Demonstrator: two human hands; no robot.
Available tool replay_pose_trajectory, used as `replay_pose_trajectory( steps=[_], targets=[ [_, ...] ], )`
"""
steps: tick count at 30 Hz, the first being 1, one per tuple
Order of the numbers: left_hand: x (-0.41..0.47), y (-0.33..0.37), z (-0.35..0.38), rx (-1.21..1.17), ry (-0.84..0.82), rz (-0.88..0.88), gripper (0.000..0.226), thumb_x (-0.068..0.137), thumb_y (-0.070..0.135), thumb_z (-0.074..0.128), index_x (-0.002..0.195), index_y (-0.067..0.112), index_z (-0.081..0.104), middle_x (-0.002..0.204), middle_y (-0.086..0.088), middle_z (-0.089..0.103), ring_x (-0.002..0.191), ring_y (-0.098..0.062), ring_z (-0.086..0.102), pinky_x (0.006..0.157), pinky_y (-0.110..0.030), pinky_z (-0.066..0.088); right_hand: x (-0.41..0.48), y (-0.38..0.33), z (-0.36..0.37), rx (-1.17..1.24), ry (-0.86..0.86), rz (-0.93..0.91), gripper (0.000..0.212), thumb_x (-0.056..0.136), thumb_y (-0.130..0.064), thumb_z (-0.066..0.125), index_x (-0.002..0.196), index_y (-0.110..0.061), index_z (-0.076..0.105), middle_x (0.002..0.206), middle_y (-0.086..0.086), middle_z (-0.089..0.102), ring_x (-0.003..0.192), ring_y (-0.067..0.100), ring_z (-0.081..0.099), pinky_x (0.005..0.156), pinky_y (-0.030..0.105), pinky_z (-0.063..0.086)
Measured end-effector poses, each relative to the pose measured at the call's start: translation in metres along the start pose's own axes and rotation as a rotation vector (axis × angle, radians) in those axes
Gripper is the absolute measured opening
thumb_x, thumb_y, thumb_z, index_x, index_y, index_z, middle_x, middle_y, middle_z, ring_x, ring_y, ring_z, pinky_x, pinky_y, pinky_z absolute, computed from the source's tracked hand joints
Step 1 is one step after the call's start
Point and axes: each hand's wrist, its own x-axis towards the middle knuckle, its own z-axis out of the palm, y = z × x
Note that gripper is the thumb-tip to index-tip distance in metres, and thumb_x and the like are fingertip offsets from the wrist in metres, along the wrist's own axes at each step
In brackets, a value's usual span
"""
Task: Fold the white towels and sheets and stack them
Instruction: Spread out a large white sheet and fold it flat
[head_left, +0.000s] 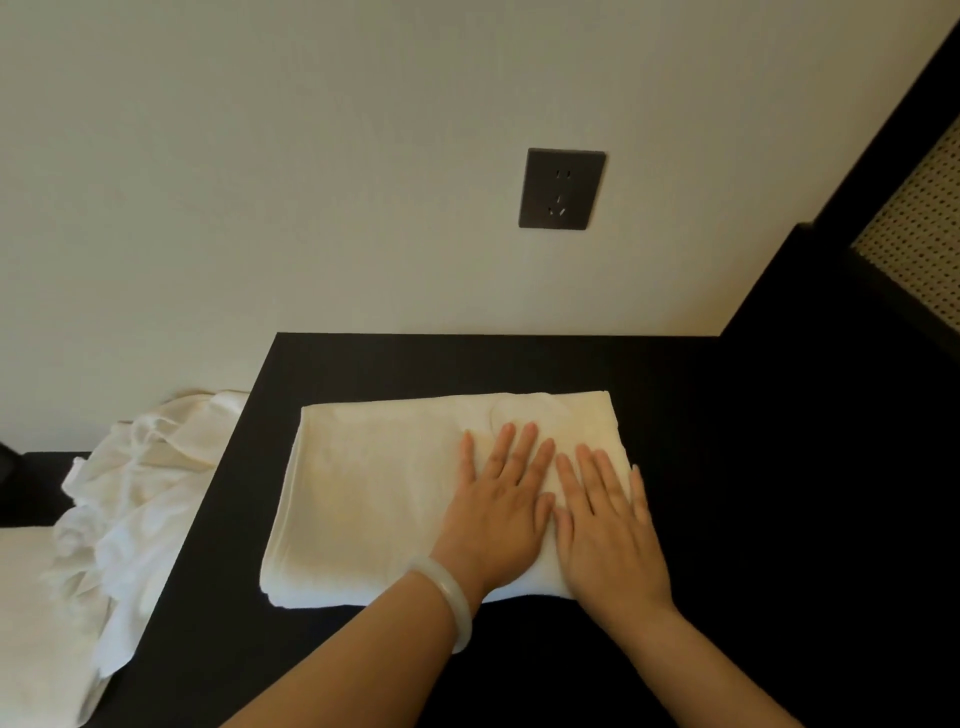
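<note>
One folded towel (374, 493) is pressed by left hand (501, 514) and right hand (608, 530), fingers straight; one crumpled heap (135, 493) is seen at nine o'clock.

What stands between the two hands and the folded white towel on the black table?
Nothing visible does. The left hand and the right hand lie flat, fingers straight, directly on the right part of the folded towel.

You have a white folded towel (395, 493) on a black bench (753, 467). White crumpled linen (135, 499) lies left. Your bangle (449, 597) is pale, milky white. The socket (561, 188) is dark grey on a cream wall (260, 182); the panel (919, 228) is beige, dotted.
</note>
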Motion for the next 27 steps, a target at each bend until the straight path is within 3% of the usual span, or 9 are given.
replay_pose_trajectory(
  steps=[2, 4, 8, 11, 16, 19, 22, 24, 27],
  targets=[
    [-0.001, -0.001, 0.0, 0.002, 0.004, -0.007, 0.066, 0.095, 0.05, -0.008, 0.156, 0.026, -0.008, 0.162, 0.002, -0.02, 0.147, -0.019, -0.026, 0.113, -0.053, -0.025, 0.006, 0.003, 0.003, -0.007, -0.1, 0.02, 0.066, 0.097, -0.047, 0.002, 0.157, -0.022, 0.009, 0.165, 0.007, 0.01, 0.153, 0.022, 0.003, 0.121, 0.054, -0.003],
    [0.0, -0.002, 0.0, -0.001, 0.009, -0.011, 0.065, 0.096, 0.049, -0.008, 0.156, 0.025, -0.006, 0.163, 0.002, -0.018, 0.148, -0.019, -0.024, 0.115, -0.054, -0.021, 0.023, 0.011, 0.0, -0.001, -0.107, 0.011, 0.066, 0.096, -0.049, 0.004, 0.157, -0.024, 0.003, 0.166, 0.002, 0.006, 0.153, 0.019, -0.003, 0.117, 0.05, -0.013],
    [0.001, -0.002, 0.001, -0.014, 0.011, -0.015, 0.064, 0.097, 0.05, -0.007, 0.156, 0.027, -0.007, 0.163, 0.004, -0.015, 0.148, -0.017, -0.022, 0.115, -0.053, -0.022, 0.077, 0.025, -0.004, 0.111, 0.023, 0.06, 0.066, 0.098, -0.047, 0.008, 0.158, -0.02, 0.008, 0.166, 0.001, 0.008, 0.152, 0.017, 0.0, 0.12, 0.041, -0.007],
    [0.0, -0.003, 0.001, -0.017, 0.015, -0.014, 0.062, 0.097, 0.051, -0.007, 0.154, 0.028, -0.012, 0.163, 0.005, -0.017, 0.148, -0.017, -0.024, 0.113, -0.051, -0.026, 0.095, 0.029, 0.009, 0.25, -0.093, 0.107, 0.063, 0.102, -0.049, 0.018, 0.158, -0.024, 0.003, 0.166, -0.004, 0.002, 0.152, 0.013, -0.006, 0.122, 0.039, -0.001],
    [0.0, -0.01, -0.001, -0.02, -0.024, -0.005, 0.063, 0.096, 0.057, -0.004, 0.155, 0.034, -0.01, 0.162, 0.007, -0.018, 0.148, -0.017, -0.023, 0.111, -0.054, -0.027, 0.096, 0.033, 0.018, 0.289, -0.068, 0.106, 0.064, 0.099, -0.055, 0.014, 0.157, -0.03, 0.003, 0.166, -0.008, 0.004, 0.151, 0.01, -0.006, 0.122, 0.042, 0.004],
    [-0.016, -0.057, -0.007, 0.085, -0.001, -0.165, 0.067, 0.092, 0.061, -0.007, 0.155, 0.038, -0.007, 0.163, 0.006, -0.016, 0.15, -0.021, -0.018, 0.112, -0.063, -0.019, 0.094, 0.03, 0.013, 0.258, -0.117, 0.109, 0.061, 0.1, -0.054, 0.011, 0.157, -0.033, 0.0, 0.166, -0.007, 0.001, 0.151, 0.012, -0.009, 0.123, 0.047, 0.005],
    [-0.041, -0.11, -0.015, 0.112, 0.013, -0.412, 0.069, 0.089, 0.063, -0.01, 0.154, 0.04, -0.013, 0.164, 0.005, -0.016, 0.15, -0.022, -0.016, 0.115, -0.062, -0.01, 0.095, 0.02, -0.002, 0.048, -0.137, 0.127, 0.058, 0.103, -0.048, 0.014, 0.157, -0.034, -0.001, 0.166, 0.002, 0.005, 0.153, 0.024, -0.006, 0.12, 0.06, 0.002],
    [-0.047, -0.119, -0.017, 0.1, -0.001, -0.44, 0.069, 0.088, 0.063, -0.011, 0.153, 0.038, -0.014, 0.164, 0.004, -0.016, 0.15, -0.023, -0.016, 0.116, -0.062, -0.009, 0.101, -0.004, -0.018, -0.066, -0.056, 0.048, 0.057, 0.103, -0.044, 0.022, 0.157, -0.032, 0.008, 0.165, 0.008, 0.012, 0.152, 0.032, -0.003, 0.118, 0.064, -0.002],
    [-0.042, -0.111, -0.013, 0.08, 0.004, -0.429, 0.068, 0.09, 0.059, -0.012, 0.153, 0.035, -0.014, 0.163, 0.004, -0.017, 0.15, -0.023, -0.019, 0.116, -0.062, -0.011, 0.103, -0.069, -0.025, 0.086, -0.001, -0.264, 0.055, 0.104, -0.043, 0.023, 0.157, -0.031, 0.013, 0.166, 0.003, 0.007, 0.153, 0.023, -0.004, 0.117, 0.056, -0.01]
  ],
)
